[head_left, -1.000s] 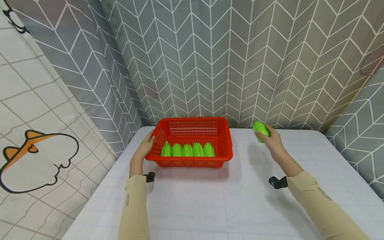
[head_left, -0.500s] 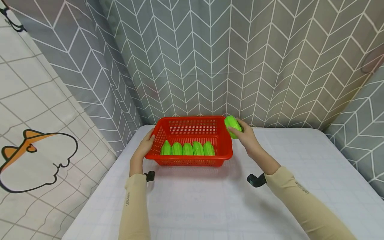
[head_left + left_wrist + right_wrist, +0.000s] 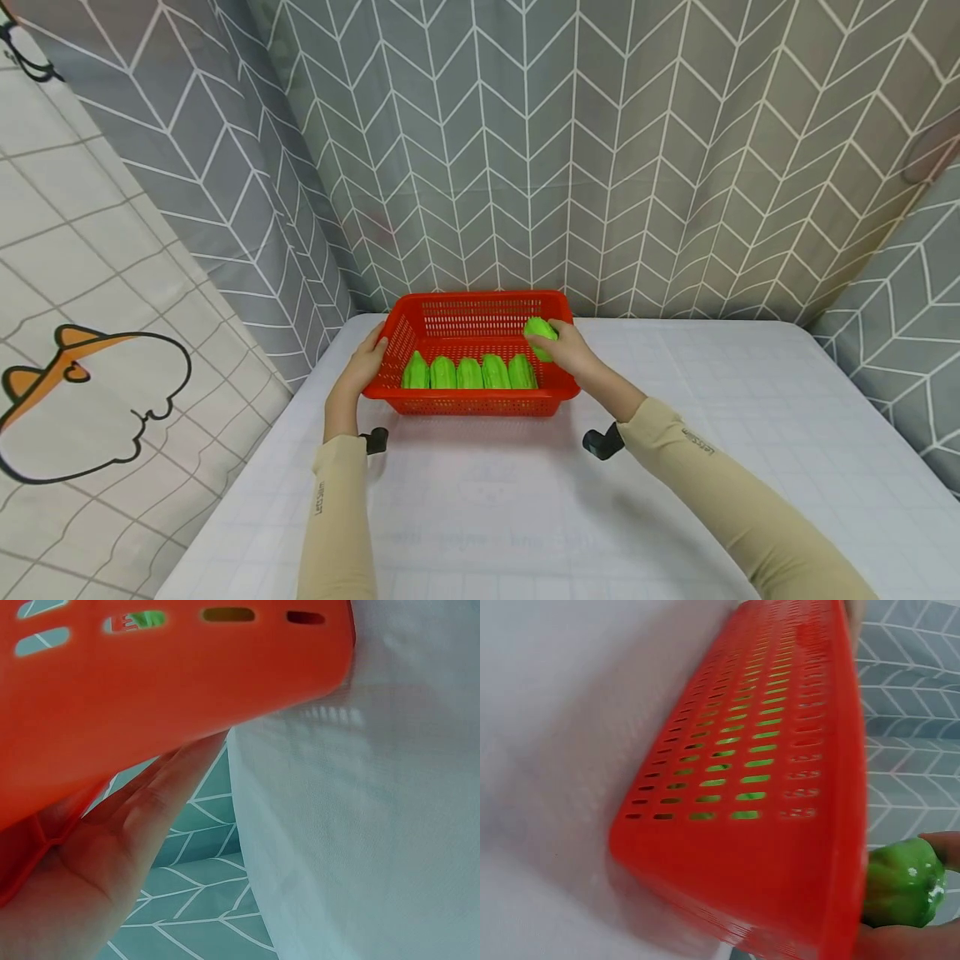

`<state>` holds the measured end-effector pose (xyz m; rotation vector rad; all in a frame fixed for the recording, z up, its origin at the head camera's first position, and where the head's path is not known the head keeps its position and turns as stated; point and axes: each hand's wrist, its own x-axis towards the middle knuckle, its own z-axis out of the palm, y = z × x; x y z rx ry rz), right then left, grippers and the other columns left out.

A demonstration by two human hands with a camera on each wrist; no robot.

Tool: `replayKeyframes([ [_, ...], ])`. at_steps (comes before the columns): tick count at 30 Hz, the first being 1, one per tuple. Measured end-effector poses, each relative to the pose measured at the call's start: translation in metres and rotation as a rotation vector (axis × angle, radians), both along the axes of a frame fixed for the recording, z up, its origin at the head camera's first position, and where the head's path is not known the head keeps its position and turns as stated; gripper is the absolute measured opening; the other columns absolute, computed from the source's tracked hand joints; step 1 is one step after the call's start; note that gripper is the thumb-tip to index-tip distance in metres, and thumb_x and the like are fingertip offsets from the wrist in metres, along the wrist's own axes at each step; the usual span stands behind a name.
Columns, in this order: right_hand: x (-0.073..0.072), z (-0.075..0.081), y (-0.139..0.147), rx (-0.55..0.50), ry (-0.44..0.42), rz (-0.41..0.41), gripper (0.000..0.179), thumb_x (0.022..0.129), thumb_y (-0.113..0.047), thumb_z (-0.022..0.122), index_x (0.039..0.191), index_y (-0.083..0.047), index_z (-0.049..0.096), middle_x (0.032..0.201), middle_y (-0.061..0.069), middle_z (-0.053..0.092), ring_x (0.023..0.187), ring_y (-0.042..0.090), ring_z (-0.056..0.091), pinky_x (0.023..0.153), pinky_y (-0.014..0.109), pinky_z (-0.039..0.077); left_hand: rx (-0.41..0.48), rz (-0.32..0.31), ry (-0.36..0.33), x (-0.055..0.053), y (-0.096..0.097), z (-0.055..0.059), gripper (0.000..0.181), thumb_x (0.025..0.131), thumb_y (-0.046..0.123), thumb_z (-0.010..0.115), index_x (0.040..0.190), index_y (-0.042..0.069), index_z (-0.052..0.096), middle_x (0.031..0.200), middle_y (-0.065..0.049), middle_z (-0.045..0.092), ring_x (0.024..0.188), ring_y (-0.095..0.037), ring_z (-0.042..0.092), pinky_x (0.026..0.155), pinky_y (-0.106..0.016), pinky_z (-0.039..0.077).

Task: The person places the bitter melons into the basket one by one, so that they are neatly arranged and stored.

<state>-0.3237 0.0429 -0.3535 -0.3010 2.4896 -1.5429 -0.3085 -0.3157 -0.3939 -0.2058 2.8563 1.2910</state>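
Note:
A red perforated plastic basket (image 3: 476, 404) stands near the table's back edge. Several ridged, bright green vegetables (image 3: 470, 375) are lined up along its front inner side; their exact kind is unclear. At the basket's left end, my left hand (image 3: 365, 360) holds the rim; in the left wrist view its fingers (image 3: 161, 784) lie against the outside of the wall. My right hand (image 3: 573, 348) grips one more green vegetable (image 3: 542, 337) above the basket's right part, behind the row. In the right wrist view, this glossy vegetable (image 3: 904, 881) shows past the rim, between thumb and fingers.
A white cloth covers the table (image 3: 480, 508). Grey herringbone curtain (image 3: 525, 150) hangs close behind the basket, and more of it at both sides. A white checked cloth with a cartoon print (image 3: 97, 400) is at the left. Each wrist carries a small black camera (image 3: 602, 442).
My right hand has moved left with the green vegetable, from the table's right side across the basket's right rim to above its inside. My left hand has stayed at the basket's left rim.

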Motion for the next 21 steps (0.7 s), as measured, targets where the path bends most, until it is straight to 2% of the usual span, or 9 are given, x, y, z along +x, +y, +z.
replayKeyframes([
  [4,-0.003,-0.004,-0.007,0.053,-0.013,0.015,0.049,0.091,-0.026,0.052,0.125,0.008,0.043,0.106,0.017,0.054,0.090,0.022,0.052,0.081,0.034,0.047,0.008,0.002,0.001,0.000,0.000,0.000,0.052,0.100,0.035,0.025,0.148,0.023,0.008,0.153,-0.012,0.014,0.135,-0.037,0.023,0.106,-0.056,0.023],
  [8,-0.005,-0.005,-0.011,0.124,-0.034,0.022,0.038,0.091,-0.024,0.051,0.113,0.007,0.050,0.091,0.010,0.052,0.081,0.018,0.049,0.075,0.032,0.048,0.005,0.002,0.005,0.000,-0.001,-0.001,0.052,0.100,0.035,0.025,0.148,0.022,0.009,0.152,-0.012,0.015,0.135,-0.037,0.024,0.106,-0.056,0.023],
  [15,-0.010,-0.006,-0.017,0.245,-0.082,0.043,0.036,0.090,-0.024,0.052,0.108,0.006,0.048,0.085,0.008,0.046,0.079,0.018,0.048,0.066,0.024,0.041,0.008,0.000,0.007,0.000,0.000,-0.001,0.052,0.100,0.035,0.025,0.148,0.022,0.009,0.152,-0.013,0.015,0.134,-0.037,0.025,0.106,-0.055,0.024],
  [21,-0.015,-0.010,-0.020,0.301,-0.088,0.068,0.038,0.090,-0.023,0.051,0.113,0.007,0.046,0.088,0.009,0.046,0.084,0.020,0.047,0.066,0.023,0.039,0.017,0.004,0.005,0.001,0.000,-0.001,0.052,0.100,0.035,0.025,0.148,0.024,0.009,0.153,-0.011,0.015,0.134,-0.036,0.025,0.106,-0.056,0.023],
])
